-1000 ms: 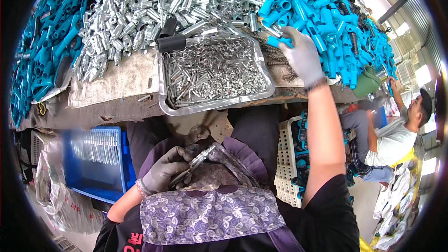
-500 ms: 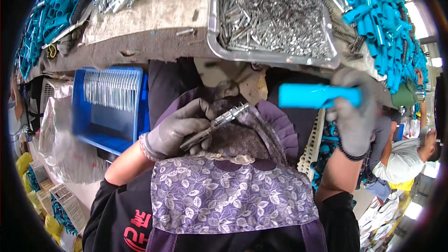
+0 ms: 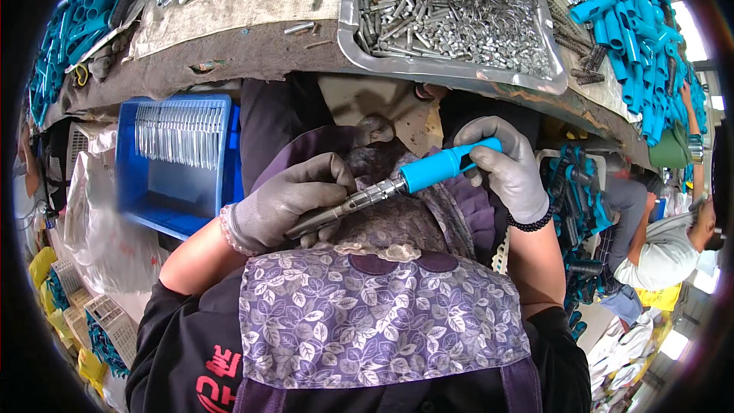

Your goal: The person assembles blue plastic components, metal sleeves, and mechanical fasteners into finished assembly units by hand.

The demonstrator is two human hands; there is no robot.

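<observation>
Both hands wear grey gloves and meet over my lap. My left hand [image 3: 294, 199] is closed round a slim metal shaft [image 3: 375, 193] with a ringed, silvery end that points up to the right. In my right hand [image 3: 511, 168] a bright blue plastic sleeve [image 3: 440, 169] is pinched between thumb and fingers. The sleeve's left end sits against or over the tip of the metal shaft, and the two lie roughly in one line. How far the tip goes inside is hidden.
Ahead, a clear plastic tray [image 3: 459, 73] of small metal pins and rings stands on the cloth-covered bench [image 3: 252, 46]. Blue sleeves [image 3: 623, 38] pile up at the right and far left. A blue bin [image 3: 172, 210] with a row of metal pieces stands left; another person [image 3: 669, 252] sits right.
My right hand has brought the blue sleeve down and left, from apart to meeting the metal shaft's tip. My left hand keeps its hold nearly in place.
</observation>
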